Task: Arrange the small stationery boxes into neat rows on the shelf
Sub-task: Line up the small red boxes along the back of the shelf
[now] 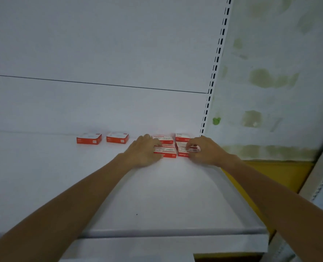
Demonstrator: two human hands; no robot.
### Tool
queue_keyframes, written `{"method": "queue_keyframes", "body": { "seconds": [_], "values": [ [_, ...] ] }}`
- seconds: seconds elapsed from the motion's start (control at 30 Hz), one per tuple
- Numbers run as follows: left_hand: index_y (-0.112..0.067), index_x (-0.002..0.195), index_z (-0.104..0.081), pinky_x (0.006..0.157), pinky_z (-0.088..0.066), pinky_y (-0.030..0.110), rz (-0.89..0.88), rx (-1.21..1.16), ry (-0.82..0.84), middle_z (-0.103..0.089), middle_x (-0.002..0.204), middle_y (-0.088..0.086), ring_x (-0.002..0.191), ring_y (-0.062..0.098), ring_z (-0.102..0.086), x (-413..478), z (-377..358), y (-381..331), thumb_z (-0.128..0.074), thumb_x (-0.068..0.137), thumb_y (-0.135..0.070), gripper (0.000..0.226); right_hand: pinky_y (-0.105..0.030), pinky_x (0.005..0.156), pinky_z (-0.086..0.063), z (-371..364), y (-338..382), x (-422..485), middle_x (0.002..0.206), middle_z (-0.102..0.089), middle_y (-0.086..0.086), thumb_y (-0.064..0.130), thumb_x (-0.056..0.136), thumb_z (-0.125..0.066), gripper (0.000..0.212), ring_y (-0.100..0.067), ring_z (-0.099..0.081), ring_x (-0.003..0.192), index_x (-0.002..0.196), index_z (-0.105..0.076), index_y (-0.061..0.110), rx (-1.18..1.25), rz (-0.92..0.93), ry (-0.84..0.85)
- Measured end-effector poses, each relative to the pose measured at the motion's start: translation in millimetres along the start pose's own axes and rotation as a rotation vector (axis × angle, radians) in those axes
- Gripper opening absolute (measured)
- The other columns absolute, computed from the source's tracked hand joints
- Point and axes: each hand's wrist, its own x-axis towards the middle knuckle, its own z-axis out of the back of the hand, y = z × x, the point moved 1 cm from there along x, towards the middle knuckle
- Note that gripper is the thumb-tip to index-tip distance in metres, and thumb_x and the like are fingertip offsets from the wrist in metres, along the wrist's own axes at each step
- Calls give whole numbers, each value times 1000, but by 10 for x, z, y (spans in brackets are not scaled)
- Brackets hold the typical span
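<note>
**On the white shelf, right-hand end: squaring up the block of four**

Down at the rounded front lip of the white metal shelf (175, 232) I see two bare forearms reaching in. Follow them up. The left hand (144, 151) curls round the near-left box (166, 151), a small flat red-and-white cardboard carton, with the thumb at its front edge. The right hand (206, 150) pinches the near-right box (182, 151), same kind, fingertips over its right side.

Those two cartons touch. Directly behind them, the far-left box (162, 138) and the far-right box (183, 137) complete the block, near the foot of the slotted white upright (215, 63).

I'd call this the squaring-up step, with the front pair being set flush against the back pair.

Further left along the back panel, the outermost box (89, 138) and the second loose box (117, 137) stand apart from each other and from the block.

Next, I reckon: let go, reach left and slide those two in to close the back row. Gently, since they look light enough to skate.

As for print, the near-right front face reads "wengu", cut off by fingers, and the near-left shows "24" plus something. The rest is too blurred.
</note>
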Motion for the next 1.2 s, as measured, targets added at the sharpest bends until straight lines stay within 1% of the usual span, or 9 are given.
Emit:
{"method": "queue_keyframes", "body": {
  "seconds": [0.1, 0.23, 0.37, 0.53, 0.6, 0.73, 0.87, 1.1, 1.2],
  "values": [
    [-25, 123, -50, 83, -40, 26, 51, -141, 14, -51, 115, 5, 98, 17, -51, -138, 187, 226, -59, 84, -39, 42, -33, 82, -45, 12, 181, 115, 103, -63, -5, 27, 82, -60, 23, -21, -56, 96, 99, -66, 12, 1, -8, -67],
    [-22, 119, -54, 82, -40, 25, 138, -106, -79, -56, 108, 4, 88, 15, -53, -604, 603, 805, -61, 83, -31, 37, -27, 84, -39, -124, 921, 513, 107, -63, -3, 29, 85, -59, 28, -20, -53, 102, 106, -62, 12, 69, 157, -84],
    [-23, 111, -58, 73, -39, 18, 281, -84, -130, -58, 102, -1, 86, 12, -55, -1507, 1150, 1529, -63, 83, -29, 29, -27, 86, -39, -396, 2121, 911, 110, -61, -2, 30, 85, -59, 31, -18, -50, 104, 111, -59, 12, 142, 394, -49],
    [-22, 102, -63, 66, -37, 7, 447, 34, -323, -61, 94, -5, 80, 6, -55, -2774, 2046, 2244, -64, 82, -22, 20, -32, 88, -43, -706, 3765, 1142, 107, -60, -2, 31, 87, -57, 33, -17, -51, 103, 115, -55, 14, 266, 625, -21],
    [-21, 102, -64, 66, -37, 7, 520, 87, -369, -62, 93, -6, 81, 7, -56, -3234, 2315, 2465, -65, 82, -21, 20, -28, 84, -40, -834, 4376, 1120, 108, -60, -1, 28, 88, -55, 32, -16, -49, 104, 116, -54, 15, 289, 710, -17],
    [-20, 103, -62, 70, -40, 17, 666, 149, -371, -61, 98, -3, 86, 11, -56, -3992, 2579, 2877, -63, 84, -24, 20, -29, 84, -38, -1041, 5294, 1030, 112, -59, -3, 26, 89, -52, 30, -18, -47, 106, 117, -54, 15, 260, 884, -24],
    [-18, 106, -62, 76, -41, 23, 709, 170, -354, -62, 103, 1, 86, 12, -55, -4403, 2590, 3164, -61, 85, -23, 22, -29, 81, -39, -1244, 5745, 1000, 112, -59, -5, 25, 88, -53, 29, -20, -49, 102, 114, -55, 13, 271, 885, -14],
    [-21, 107, -60, 70, -37, 16, 703, 141, -375, -59, 104, -2, 88, 9, -53, -4654, 2636, 3600, -60, 85, -25, 22, -24, 79, -38, -1582, 6275, 1095, 115, -60, -3, 25, 88, -55, 30, -13, -50, 94, 116, -56, 14, 243, 861, 115],
    [-20, 107, -60, 71, -36, 15, 686, 129, -394, -58, 102, -3, 87, 7, -51, -4664, 2632, 3814, -60, 86, -24, 22, -26, 80, -41, -1702, 6470, 1241, 115, -60, -2, 26, 88, -55, 29, -15, -52, 97, 114, -57, 14, 198, 880, 148]
  ]
}}
